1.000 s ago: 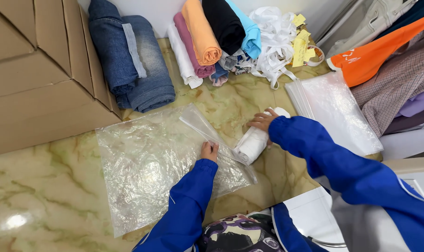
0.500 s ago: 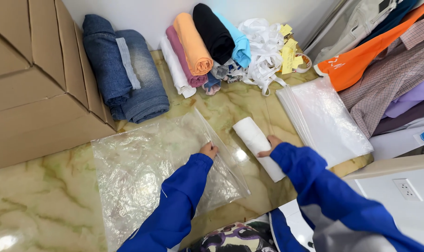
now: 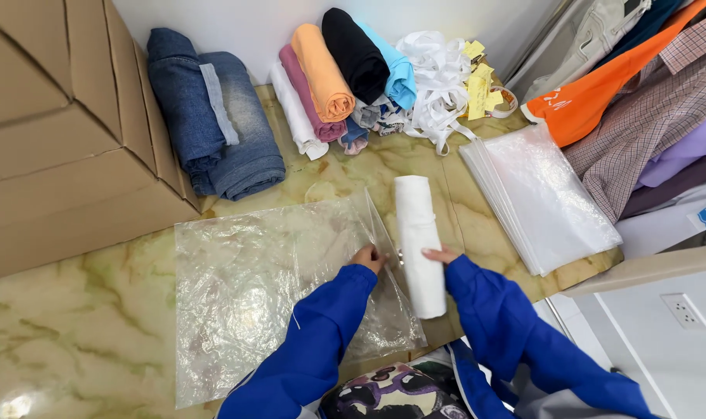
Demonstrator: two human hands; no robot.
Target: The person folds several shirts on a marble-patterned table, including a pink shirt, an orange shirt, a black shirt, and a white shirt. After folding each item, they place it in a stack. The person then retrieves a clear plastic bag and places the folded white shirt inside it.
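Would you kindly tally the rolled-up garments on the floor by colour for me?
White: 2, the roll at the hands and one in the row
Pink: 1
Orange: 1
Black: 1
Light blue: 1
Denim blue: 2
Total: 8

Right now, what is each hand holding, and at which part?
The right hand touches the white roll at its middle. The left hand pinches the plastic bag at its right edge.
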